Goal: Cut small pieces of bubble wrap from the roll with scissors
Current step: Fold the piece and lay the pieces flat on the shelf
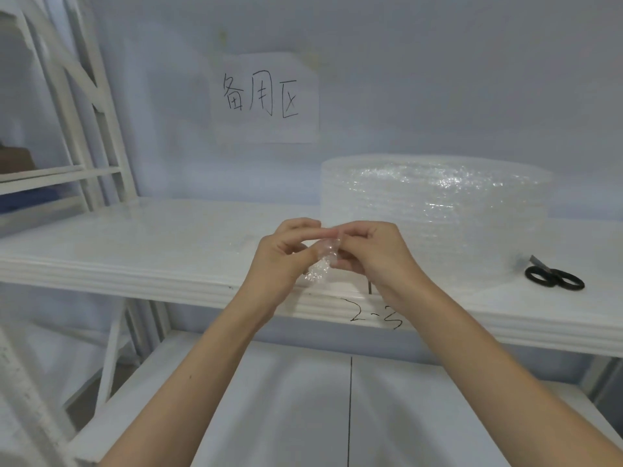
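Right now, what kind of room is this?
Probably a storeroom or packing area: white metal shelf with a hand-marked edge, a handwritten paper sign taped to the wall, and a big bubble wrap roll with scissors beside it.

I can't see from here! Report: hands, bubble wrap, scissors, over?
Left hand and right hand pinch small bubble wrap piece. Scissors idle on shelf, right of roll. Nothing blocking.

Soft, even, bluish-white light; glare speckles on bubble wrap roll (435, 203); faint shadows under shelf (135, 251); overall haze; wide-angle bending at edges.
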A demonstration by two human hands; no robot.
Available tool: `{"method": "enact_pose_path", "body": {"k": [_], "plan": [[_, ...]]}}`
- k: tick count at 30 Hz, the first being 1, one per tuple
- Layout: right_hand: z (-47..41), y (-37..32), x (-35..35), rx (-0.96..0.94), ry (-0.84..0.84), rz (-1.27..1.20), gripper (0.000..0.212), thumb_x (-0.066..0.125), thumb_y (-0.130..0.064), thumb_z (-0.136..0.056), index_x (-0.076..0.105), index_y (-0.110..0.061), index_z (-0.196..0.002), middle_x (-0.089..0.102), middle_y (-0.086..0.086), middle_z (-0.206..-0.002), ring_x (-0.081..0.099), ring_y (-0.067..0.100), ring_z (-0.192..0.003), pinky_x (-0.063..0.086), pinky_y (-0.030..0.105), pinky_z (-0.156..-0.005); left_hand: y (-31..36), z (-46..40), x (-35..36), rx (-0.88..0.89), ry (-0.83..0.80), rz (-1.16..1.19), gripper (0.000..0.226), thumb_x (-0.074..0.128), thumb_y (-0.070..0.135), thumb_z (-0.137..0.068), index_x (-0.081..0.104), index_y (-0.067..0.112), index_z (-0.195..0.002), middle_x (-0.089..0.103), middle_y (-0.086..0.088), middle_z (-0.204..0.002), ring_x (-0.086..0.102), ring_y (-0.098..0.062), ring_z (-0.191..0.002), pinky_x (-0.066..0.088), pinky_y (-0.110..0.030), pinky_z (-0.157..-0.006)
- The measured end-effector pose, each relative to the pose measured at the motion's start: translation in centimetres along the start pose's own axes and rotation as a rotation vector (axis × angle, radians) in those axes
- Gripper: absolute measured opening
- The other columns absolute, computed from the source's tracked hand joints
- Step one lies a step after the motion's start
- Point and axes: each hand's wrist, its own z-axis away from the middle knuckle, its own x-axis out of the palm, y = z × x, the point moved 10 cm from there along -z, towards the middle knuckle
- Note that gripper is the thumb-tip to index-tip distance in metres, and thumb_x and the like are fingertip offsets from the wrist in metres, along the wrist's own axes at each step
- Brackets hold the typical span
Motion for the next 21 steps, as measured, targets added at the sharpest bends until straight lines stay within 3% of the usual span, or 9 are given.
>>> {"method": "enact_pose_path", "body": {"k": [3, 9, 16, 21], "plan": [[-0.7, 0.7, 1.0, 0.02, -0.016, -0.075, 0.01, 0.066, -0.005, -0.089, 0.074, 0.0, -0.09, 0.071, 0.015, -0.078, 0.067, 0.018, -0.069, 0.058, 0.021, -0.065, -0.7, -0.1, -1.1, -0.008, 0.0, -0.018, 0.023, 0.07, 0.01, -0.088, 0.08, 0.029, -0.095, 0.065, 0.007, -0.113, 0.056, -0.008, -0.065, 0.047, -0.022, -0.061], [-1.5, 1.9, 2.0, 0.062, -0.038, -0.108, 0.016, 0.065, -0.005, -0.09, 0.072, 0.006, -0.1, 0.074, 0.012, -0.077, 0.067, 0.014, -0.063, 0.058, 0.02, -0.065, -1.7, -0.4, -2.7, -0.067, 0.041, 0.06, 0.021, 0.067, 0.009, -0.09, 0.077, 0.025, -0.099, 0.075, 0.009, -0.078, 0.058, -0.007, -0.061, 0.052, -0.019, -0.065], [-1.9, 1.8, 2.3, 0.056, -0.035, -0.167, 0.011, 0.064, -0.001, -0.089, 0.074, 0.0, -0.093, 0.073, 0.009, -0.074, 0.068, 0.011, -0.064, 0.059, 0.021, -0.069, -2.0, -0.3, -2.6, -0.056, -0.008, 0.143, 0.021, 0.068, 0.008, -0.087, 0.079, 0.022, -0.098, 0.077, 0.001, -0.106, 0.07, -0.011, -0.091, 0.055, -0.023, -0.08], [-1.7, 1.7, 2.6, 0.091, -0.04, -0.256, 0.012, 0.063, 0.001, -0.089, 0.072, 0.005, -0.096, 0.071, 0.017, -0.085, 0.068, 0.019, -0.071, 0.06, 0.023, -0.07, -2.5, -0.3, -2.8, -0.076, 0.0, 0.153, 0.024, 0.065, 0.003, -0.091, 0.077, 0.016, -0.106, 0.077, -0.001, -0.107, 0.066, -0.014, -0.088, 0.055, -0.023, -0.082]]}}
